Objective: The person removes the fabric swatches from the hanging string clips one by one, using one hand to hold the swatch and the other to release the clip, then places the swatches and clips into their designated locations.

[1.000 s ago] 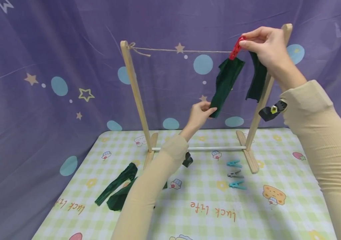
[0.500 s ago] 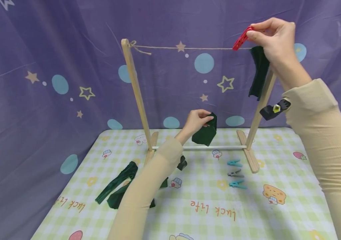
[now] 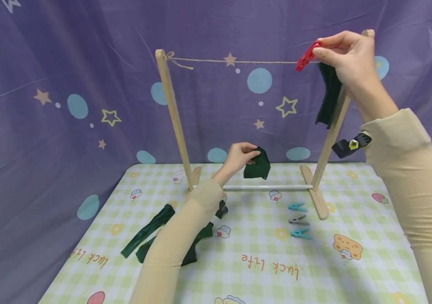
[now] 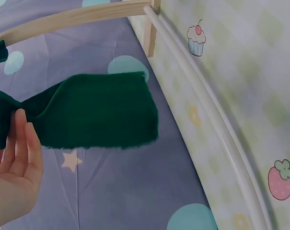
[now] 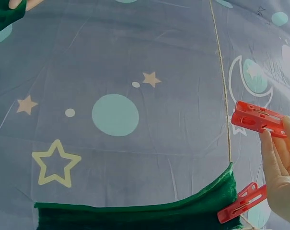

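Observation:
My left hand (image 3: 236, 159) pinches a dark green cloth strip (image 3: 258, 168), which hangs below the fingers in front of the stand. In the left wrist view the strip's wide, frayed end spreads away from the fingertips. My right hand (image 3: 356, 59) pinches a red clothespin (image 3: 307, 56) at its handle end, its nose right by the string (image 3: 208, 60). Another green strip (image 3: 328, 99) hangs from the string near the right post. A second red clothespin (image 5: 241, 203) clamps that strip, as the right wrist view shows; from the head, my right hand hides it.
The wooden stand (image 3: 175, 114) has a white crossbar (image 3: 276, 186) low between its feet. Two blue clothespins (image 3: 301, 234) and a grey clothespin (image 3: 297, 220) lie at its right foot. More green cloth pieces (image 3: 149, 230) lie at the left, partly behind my left sleeve.
The green strip, earlier up at the red clothespin's nose, has come away from it and dropped with my left hand, which moved down and left. The right hand still holds the clothespin, slightly farther right.

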{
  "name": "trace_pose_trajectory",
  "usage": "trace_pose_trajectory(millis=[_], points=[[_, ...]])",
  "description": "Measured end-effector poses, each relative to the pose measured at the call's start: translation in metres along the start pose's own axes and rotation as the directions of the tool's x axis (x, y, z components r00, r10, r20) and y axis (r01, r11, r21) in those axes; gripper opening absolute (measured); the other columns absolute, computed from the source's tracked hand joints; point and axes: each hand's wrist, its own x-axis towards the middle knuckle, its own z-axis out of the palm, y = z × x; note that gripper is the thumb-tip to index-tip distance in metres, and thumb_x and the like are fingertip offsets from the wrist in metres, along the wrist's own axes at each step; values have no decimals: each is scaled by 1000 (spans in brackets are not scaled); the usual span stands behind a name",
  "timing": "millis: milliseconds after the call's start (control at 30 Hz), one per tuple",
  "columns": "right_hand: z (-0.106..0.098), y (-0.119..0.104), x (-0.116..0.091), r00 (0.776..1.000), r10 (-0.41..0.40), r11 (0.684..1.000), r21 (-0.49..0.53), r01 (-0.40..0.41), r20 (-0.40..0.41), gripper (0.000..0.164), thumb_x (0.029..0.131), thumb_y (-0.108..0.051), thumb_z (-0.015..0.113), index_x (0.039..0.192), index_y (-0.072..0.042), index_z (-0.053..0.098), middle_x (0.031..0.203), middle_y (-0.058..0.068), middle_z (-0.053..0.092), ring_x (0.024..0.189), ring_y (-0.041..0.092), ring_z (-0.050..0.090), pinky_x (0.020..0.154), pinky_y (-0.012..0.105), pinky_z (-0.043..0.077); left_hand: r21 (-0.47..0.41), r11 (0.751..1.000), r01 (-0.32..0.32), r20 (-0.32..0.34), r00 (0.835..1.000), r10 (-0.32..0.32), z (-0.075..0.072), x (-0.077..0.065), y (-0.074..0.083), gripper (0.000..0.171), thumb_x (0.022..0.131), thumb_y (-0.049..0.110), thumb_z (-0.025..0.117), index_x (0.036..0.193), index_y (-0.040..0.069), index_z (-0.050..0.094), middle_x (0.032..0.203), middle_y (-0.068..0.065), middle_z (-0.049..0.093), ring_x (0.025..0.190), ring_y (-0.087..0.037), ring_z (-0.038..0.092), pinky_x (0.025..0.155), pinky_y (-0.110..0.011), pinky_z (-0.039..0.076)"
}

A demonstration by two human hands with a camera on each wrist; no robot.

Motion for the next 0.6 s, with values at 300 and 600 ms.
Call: trace_pose_trajectory(millis=[300, 600], points=[[-6, 10, -12, 1000, 0, 999, -40, 1, 25, 18, 66, 3, 74, 83, 2, 67, 81, 6, 65, 72, 12, 62, 69, 14, 48, 32, 999, 6, 5, 1000, -6, -11, -7, -5, 23, 82, 11, 64, 102, 0, 64, 94, -15, 65, 63, -15, 62, 59, -24, 52], [-13, 25, -25, 998, -6, 999, -33, 8, 59, 17, 69, 8, 69, 85, 1, 68, 77, 4, 67, 69, 8, 64, 68, 14, 49, 66, 998, 9, 39, 999, -11, -19, -17, -14, 22, 82, 12, 63, 101, 0, 65, 93, -15, 65, 60, -13, 60, 63, -31, 53]])
